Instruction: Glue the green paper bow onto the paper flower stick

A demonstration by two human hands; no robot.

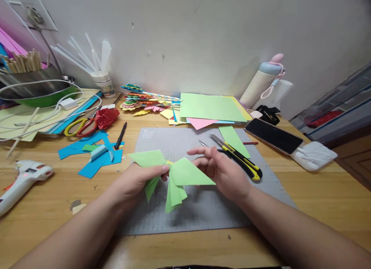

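Observation:
A light green folded paper piece (188,174), with pointed wing-like flaps and a fanned lower part, is held above the grey cutting mat (162,139). My left hand (145,174) pinches it near its middle, thumb on top, where a bit of yellow shows. Close to the right flap, my right hand (222,172) has its fingers apart and partly curled; some fingers are behind the paper. Just beyond the right hand lie a yellow and black utility knife (226,145) and black-handled scissors (246,166). A green paper strip (235,140) rests by the knife.
Blue paper scraps (100,157), a black pen (121,135) and red-and-yellow scissors (82,126) lie left; a white glue gun (26,184) is nearer. Stacked green paper (213,106) and paper flowers (142,103) sit by the wall. A phone (274,135) and bottle (261,79) are right.

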